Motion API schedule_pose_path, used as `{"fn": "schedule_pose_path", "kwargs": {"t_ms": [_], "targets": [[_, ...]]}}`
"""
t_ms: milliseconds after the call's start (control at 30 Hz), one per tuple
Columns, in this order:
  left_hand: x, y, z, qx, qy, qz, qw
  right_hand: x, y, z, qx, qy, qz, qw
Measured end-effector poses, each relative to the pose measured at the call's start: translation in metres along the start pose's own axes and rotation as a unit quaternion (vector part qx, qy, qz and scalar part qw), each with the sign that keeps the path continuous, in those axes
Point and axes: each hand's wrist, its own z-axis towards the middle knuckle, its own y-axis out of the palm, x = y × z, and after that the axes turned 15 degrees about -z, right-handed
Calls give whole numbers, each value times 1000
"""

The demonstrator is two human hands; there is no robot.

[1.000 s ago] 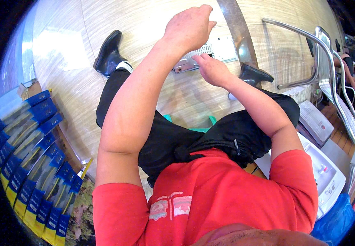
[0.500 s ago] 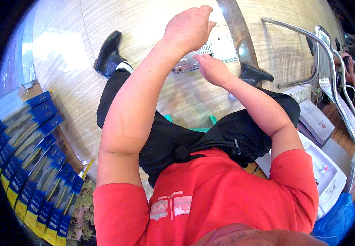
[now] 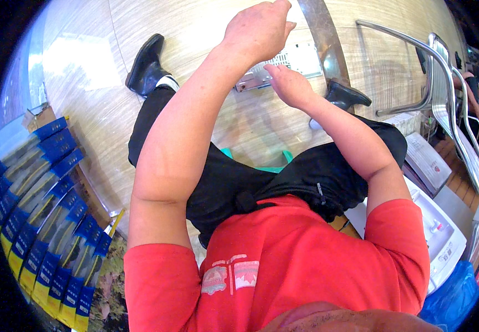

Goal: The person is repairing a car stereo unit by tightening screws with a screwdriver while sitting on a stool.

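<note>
right hand (image 3: 291,86) at white slotted panel (image 3: 306,60), left hand (image 3: 257,32) near it, both sets of fingers part-hidden; can't tell opening or hold.

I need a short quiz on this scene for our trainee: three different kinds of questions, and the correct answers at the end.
1. True or false: in the picture, the left hand appears higher than the right hand.

2. Which of these is nearest to the right hand?
A) the blue plastic bag
B) the metal chair
C) the pale slotted panel

3. Fill in the missing colour: the row of packages at the far left is blue and ____.

Key: 1. True; 2. C; 3. yellow
</note>
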Motion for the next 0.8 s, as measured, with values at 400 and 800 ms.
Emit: {"fn": "schedule_pose_path", "kwargs": {"t_ms": [400, 800], "targets": [[2, 0, 1, -8, -4, 3, 1000, -1, 4, -2, 40, -2, 17, 999], [6, -1, 2, -23, -20, 5, 1000, 1, 8, 0, 62, -7, 7, 998]]}}
